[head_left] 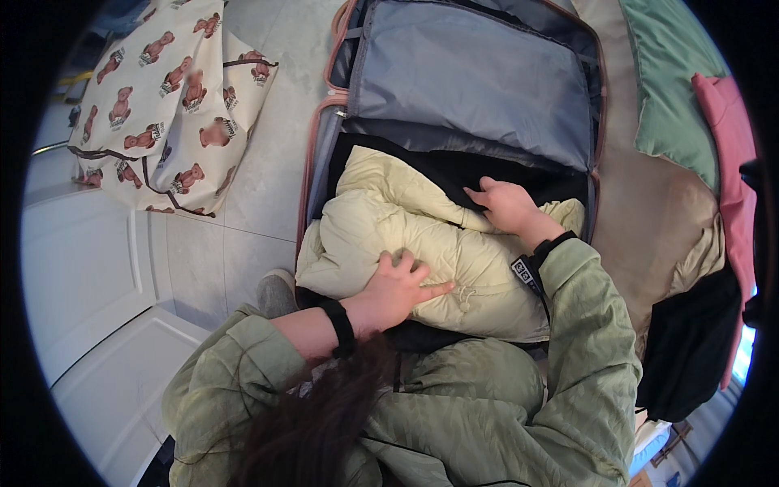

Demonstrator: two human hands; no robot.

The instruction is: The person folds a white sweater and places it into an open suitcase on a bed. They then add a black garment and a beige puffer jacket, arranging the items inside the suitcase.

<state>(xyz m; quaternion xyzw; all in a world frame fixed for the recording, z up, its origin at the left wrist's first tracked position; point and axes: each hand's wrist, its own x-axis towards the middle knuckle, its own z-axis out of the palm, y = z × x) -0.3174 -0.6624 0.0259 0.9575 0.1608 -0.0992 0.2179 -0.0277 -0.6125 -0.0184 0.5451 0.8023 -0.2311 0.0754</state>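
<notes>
A pale yellow puffer jacket lies folded in the lower half of an open suitcase. My left hand rests palm down on the jacket's near side, fingers spread over the quilted cloth beside a small drawstring. At the jacket's far edge is my right hand, its index finger and thumb apart and the other fingers bent and partly hidden. It touches the jacket's fold and the black cloth just beyond. No object shows between its fingers.
Behind the jacket, the suitcase lid stands open with a grey lining. A bear-print bag sits on the tiled floor at the left, beyond white panelled furniture. Green, pink and black fabric lies along the right.
</notes>
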